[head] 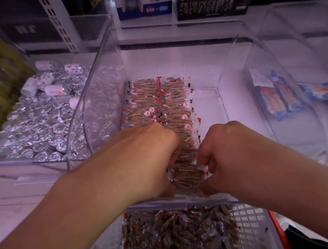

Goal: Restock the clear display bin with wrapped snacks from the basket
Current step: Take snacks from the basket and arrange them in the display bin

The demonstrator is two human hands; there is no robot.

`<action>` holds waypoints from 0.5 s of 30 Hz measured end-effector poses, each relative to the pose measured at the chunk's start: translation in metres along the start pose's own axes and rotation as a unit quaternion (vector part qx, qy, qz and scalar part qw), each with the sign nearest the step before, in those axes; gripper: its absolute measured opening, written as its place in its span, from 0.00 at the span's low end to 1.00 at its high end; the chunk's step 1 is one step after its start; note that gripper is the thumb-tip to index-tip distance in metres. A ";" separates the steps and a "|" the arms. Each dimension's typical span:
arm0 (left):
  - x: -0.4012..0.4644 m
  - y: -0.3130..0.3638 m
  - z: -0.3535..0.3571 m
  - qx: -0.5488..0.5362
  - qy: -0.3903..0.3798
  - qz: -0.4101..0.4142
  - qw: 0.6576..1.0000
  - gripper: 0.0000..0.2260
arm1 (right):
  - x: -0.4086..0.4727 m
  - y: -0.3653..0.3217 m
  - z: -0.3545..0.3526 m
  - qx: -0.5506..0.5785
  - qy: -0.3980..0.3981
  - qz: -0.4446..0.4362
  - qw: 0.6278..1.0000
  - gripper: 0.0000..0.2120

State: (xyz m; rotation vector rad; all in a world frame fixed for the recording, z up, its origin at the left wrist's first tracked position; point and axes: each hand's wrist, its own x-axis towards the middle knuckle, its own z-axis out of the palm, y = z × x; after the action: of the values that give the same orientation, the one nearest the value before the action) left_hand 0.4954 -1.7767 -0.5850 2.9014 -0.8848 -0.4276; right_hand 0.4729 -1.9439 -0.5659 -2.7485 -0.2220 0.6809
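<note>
The clear display bin (211,105) stands in the middle, with two rows of brown wrapped snacks (158,104) lined up along its left half. At the near end of the right row, my left hand (153,153) and my right hand (222,152) grip a bunch of wrapped snacks (187,175) from both sides, fingers curled round it, just inside the bin's front edge. Below the bin, the white basket (248,222) holds a heap of loose wrapped snacks (175,231).
A clear bin on the left (37,120) is full of silver-foil snacks. Another clear bin on the right (289,92) holds a few blue packets (278,98). Boxes (144,4) stand on the shelf behind.
</note>
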 end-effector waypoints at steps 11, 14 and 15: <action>-0.006 -0.011 -0.004 -0.057 0.008 -0.016 0.998 0.14 | 0.002 0.003 0.003 -0.058 0.092 -0.055 0.993 0.23; -0.008 -0.008 -0.009 -0.083 0.034 -0.014 0.996 0.11 | 0.000 0.007 0.002 -0.062 0.114 -0.052 0.990 0.22; -0.011 -0.006 -0.013 -0.088 0.048 -0.011 0.995 0.10 | -0.004 0.008 0.001 -0.075 0.135 -0.057 0.986 0.19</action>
State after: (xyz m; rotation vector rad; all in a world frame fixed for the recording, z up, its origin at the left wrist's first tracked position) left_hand 0.4935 -1.7654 -0.5712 2.7470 -0.7614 -0.3451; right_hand 0.4699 -1.9521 -0.5677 -2.9036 -0.3798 0.2669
